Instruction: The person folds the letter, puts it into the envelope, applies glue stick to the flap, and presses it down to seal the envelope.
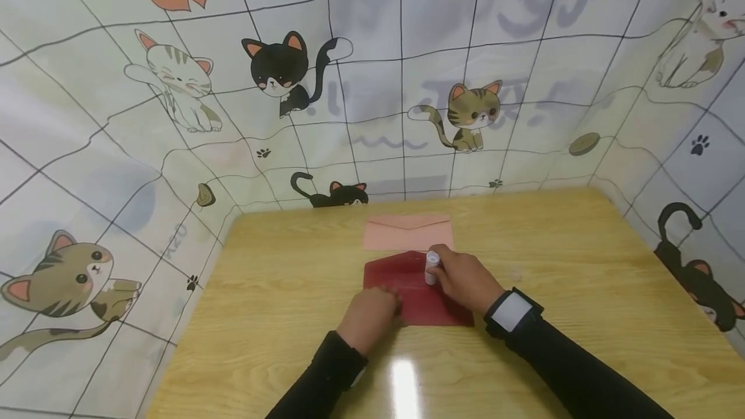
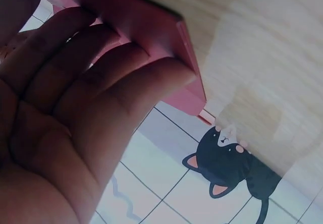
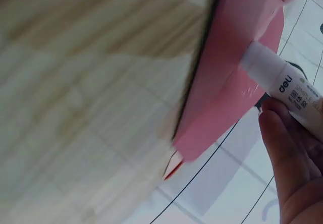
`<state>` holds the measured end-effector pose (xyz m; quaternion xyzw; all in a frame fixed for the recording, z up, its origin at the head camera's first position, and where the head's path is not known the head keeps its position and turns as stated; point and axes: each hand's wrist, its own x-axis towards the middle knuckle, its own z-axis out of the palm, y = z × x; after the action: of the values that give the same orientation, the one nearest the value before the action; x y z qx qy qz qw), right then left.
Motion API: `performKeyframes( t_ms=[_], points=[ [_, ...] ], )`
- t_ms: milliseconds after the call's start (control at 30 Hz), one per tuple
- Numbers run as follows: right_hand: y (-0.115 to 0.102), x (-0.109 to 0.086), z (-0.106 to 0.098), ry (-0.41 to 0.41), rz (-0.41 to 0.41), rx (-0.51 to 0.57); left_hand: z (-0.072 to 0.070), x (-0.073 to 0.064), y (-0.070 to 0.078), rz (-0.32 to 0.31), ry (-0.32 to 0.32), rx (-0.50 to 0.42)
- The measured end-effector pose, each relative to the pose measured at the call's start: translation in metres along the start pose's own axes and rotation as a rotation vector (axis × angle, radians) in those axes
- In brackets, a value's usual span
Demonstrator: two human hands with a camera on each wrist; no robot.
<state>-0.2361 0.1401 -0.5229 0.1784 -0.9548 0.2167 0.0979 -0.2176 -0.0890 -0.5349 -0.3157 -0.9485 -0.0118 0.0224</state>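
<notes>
A dark red envelope (image 1: 416, 306) lies on the wooden table, its flap spread away from the person. Gripped in the right hand (image 1: 468, 280) is a white glue stick (image 1: 431, 268), held roughly upright with its lower end at the flap. In the right wrist view the glue stick (image 3: 275, 75) shows printed lettering, and its end meets the envelope (image 3: 227, 57) near the flap fold. The left hand (image 1: 369, 317) rests on the envelope's left part. Seen from the left wrist, the fingers of the left hand (image 2: 101, 93) lie extended with their tips on the envelope (image 2: 166, 37).
Just beyond the red envelope lies a pale pink envelope (image 1: 407, 235) with its flap side up. The wooden table (image 1: 279, 277) is bordered at the back and sides by a cat-patterned sheet (image 1: 372, 134).
</notes>
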Motion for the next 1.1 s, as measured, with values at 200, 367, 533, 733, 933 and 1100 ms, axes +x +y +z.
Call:
performKeyframes(
  t_ms=[200,367,533,733,933,1100],
  points=[
    [-0.025,0.017,0.014,-0.012,-0.054,0.037,0.004,0.002,0.001,0.053,0.034,0.066],
    [-0.041,0.03,0.022,-0.071,-0.062,0.082,0.003,0.002,0.002,0.033,0.041,0.026],
    [-0.034,0.028,0.016,-0.082,-0.02,0.08,0.001,0.001,0.001,0.001,0.023,-0.015],
    [-0.011,0.014,0.004,-0.058,-0.001,0.024,-0.002,-0.003,0.0,-0.027,-0.011,0.002],
    [-0.002,0.011,0.001,-0.045,0.02,0.006,-0.001,-0.003,-0.001,-0.013,-0.012,-0.003],
    [-0.018,0.022,0.012,-0.049,-0.008,0.052,0.003,-0.001,-0.001,0.025,0.037,0.007]
  ],
)
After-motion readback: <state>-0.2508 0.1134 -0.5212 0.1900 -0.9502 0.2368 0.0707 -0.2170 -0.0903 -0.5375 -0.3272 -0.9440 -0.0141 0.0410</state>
